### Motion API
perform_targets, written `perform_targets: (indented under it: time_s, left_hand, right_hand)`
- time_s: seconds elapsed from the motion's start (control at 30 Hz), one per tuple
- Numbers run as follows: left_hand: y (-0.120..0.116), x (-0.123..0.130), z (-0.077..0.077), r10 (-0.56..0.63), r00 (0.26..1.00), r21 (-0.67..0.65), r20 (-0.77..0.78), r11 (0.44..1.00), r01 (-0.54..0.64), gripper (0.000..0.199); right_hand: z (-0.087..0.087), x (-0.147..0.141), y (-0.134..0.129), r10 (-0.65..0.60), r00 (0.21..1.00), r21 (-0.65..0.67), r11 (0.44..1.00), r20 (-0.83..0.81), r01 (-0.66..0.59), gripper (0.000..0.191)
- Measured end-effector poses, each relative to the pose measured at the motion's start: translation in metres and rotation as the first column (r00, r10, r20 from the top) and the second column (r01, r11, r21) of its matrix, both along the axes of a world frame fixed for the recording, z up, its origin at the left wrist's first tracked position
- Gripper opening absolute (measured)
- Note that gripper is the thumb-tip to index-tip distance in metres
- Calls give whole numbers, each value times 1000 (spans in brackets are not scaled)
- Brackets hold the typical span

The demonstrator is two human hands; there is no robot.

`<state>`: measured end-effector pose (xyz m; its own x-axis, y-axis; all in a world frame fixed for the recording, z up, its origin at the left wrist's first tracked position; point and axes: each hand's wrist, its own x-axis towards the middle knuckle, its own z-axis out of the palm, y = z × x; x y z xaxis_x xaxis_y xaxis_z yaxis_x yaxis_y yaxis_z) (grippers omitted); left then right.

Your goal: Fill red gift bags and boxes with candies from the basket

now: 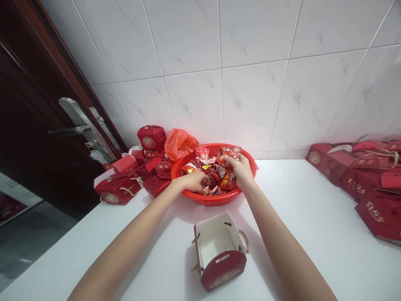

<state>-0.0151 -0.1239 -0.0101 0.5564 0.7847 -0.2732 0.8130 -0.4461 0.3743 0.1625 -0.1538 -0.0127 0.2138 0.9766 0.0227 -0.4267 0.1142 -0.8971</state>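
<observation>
A red plastic basket holds many small wrapped candies, mostly red. My left hand reaches over its left rim, with fingers curled down among the candies; whatever is between the fingertips is hidden. Over the right side of the basket, my right hand pinches a red snack packet between thumb and fingers. A second, dark red packet lies right behind those fingers. Between my forearms an opened red gift box stands on the table, its white inside bare and a rope handle at each side.
Several red gift boxes crowd the table's left side, beside a crumpled orange-red plastic bag. More red boxes are piled at the right. A tiled wall rises behind the white table; a dark door stands at the left.
</observation>
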Motion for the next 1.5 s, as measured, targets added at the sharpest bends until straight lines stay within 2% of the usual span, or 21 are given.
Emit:
perform_targets:
  time_s: [0.1, 0.17, 0.3, 0.5, 0.7, 0.87, 1.03, 1.17, 1.23, 1.37, 1.5]
  left_hand:
    - [1, 0, -1, 0, 998, -33, 62, 999, 2, 17]
    - [2, -1, -2, 16, 987, -42, 157, 999, -9, 17]
    - [2, -2, -2, 42, 927, 45, 373, 997, -63, 21]
    - [3, -5, 0, -6, 877, 152, 480, 985, -77, 33]
    - [7, -7, -3, 16, 793, 96, 609, 991, -94, 39]
    - [8, -8, -5, 102, 735, 2, 670, 990, -139, 49]
    - [7, -9, -4, 170, 679, -10, 714, 973, -233, 59]
    - [8, -11, -5, 181, 578, 1, 796, 954, -299, 63]
    - [8, -11, -5, 180, 538, -18, 824, 956, -292, 61]
    - [6, -10, -2, 160, 547, -36, 821, 972, -231, 59]
    - [-3, -8, 5, 160, 571, -22, 805, 970, -241, 63]
  right_hand:
    - [0, 1, -1, 3, 1000, -3, 1000, 22, -3, 24]
    - [0, 1, -1, 2, 999, -5, 1000, 33, -2, 25]
    - [0, 1, -1, 0, 1000, 10, 1000, 31, -1, 26]
    - [1, 1, -1, 3, 1000, 2, 1000, 19, -3, 23]
    - [-1, 1, -1, 26, 1000, 21, 999, 15, -26, 23]
    - [0, 1, -1, 34, 999, -1, 999, 8, -34, 23]
    - [1, 1, 0, 21, 1000, 7, 1000, -18, -21, 24]
    - [0, 2, -1, 29, 1000, 15, 999, 10, -29, 27]
    - [1, 2, -1, 53, 998, 14, 998, 32, -54, 26]
    - [0, 1, -4, 120, 991, 19, 992, 64, -122, 26]
    - [-1, 2, -5, 180, 977, 80, 979, 111, -189, 30]
